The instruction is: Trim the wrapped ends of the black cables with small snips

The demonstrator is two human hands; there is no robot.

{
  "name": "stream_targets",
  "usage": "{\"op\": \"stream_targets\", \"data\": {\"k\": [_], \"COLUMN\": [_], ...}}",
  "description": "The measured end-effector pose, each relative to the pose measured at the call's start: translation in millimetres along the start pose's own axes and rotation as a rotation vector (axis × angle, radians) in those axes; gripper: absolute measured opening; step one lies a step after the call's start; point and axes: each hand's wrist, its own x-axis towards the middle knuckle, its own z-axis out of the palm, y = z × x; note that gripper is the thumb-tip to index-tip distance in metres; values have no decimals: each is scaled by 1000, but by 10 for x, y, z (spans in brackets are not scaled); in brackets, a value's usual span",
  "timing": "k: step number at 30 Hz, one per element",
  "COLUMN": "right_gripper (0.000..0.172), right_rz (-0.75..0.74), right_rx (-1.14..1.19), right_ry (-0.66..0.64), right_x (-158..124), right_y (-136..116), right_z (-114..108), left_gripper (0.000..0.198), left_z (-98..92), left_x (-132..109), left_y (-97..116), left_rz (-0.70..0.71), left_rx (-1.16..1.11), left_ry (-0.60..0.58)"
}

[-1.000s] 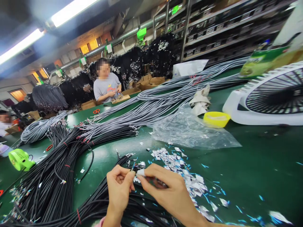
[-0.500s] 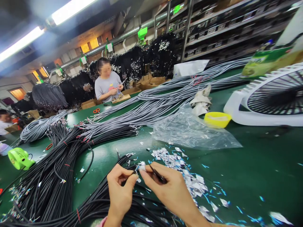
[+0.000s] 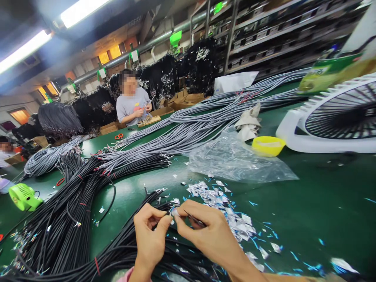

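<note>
My left hand [image 3: 150,235] pinches the end of a black cable [image 3: 167,213] between thumb and forefinger. My right hand [image 3: 210,231] meets it from the right, its fingertips on a small silvery foil piece [image 3: 175,212] at the cable tip, with a thin dark tool [image 3: 194,220] lying across its fingers. Both hands hover low over the green table [image 3: 308,203], above a big bundle of black cables [image 3: 67,219]. A heap of foil and blue scraps [image 3: 223,207] lies just right of the hands.
Grey cable bundles [image 3: 188,133] run across the table. A clear plastic bag [image 3: 235,160], a yellow bowl [image 3: 268,145], a white fan [image 3: 335,117] and a small green fan [image 3: 23,197] sit around. A person in a grey shirt [image 3: 132,103] works at the far side.
My hands stay together at the cable tip; the right fingers shifted slightly on the foil piece and the dark tool tilted. The view drifted a little.
</note>
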Motion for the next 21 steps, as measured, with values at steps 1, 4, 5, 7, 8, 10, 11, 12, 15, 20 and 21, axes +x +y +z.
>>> {"op": "stream_targets", "data": {"k": [1,4,5,7,8,10,11,12,15,20,21], "right_gripper": [22,22,23,24,24,26,27,28,31,27,27], "right_rz": [-10,-1,8,28,35,30,24,16,12,58,39], "right_rx": [18,63,73,77,75,63,56,48,13,-20,-24], "right_ry": [-19,-42,-24,28,46,67,72,74,56,-52,-52], "right_x": [2,2,0,-6,-7,-8,-7,-3,14,37,36], "right_y": [-1,7,11,19,21,25,27,31,49,64,58], "right_z": [-8,-26,-29,-34,-36,-40,-41,-42,-51,-91,-99], "left_gripper": [12,11,11,11,11,11,11,11,13,9,9], "left_z": [1,-8,-14,-28,-35,-42,-42,-40,-29,-61,-77], "left_x": [2,8,8,3,-2,-13,-19,-25,-40,12,35], "left_y": [-5,-8,-7,-6,-8,-15,-21,-26,-37,-16,-7], "left_rz": [12,70,103,183,230,325,369,409,496,276,177], "left_rx": [3,42,70,150,196,287,325,355,392,267,206], "left_ry": [11,37,43,54,58,64,67,70,64,-122,-184]}}
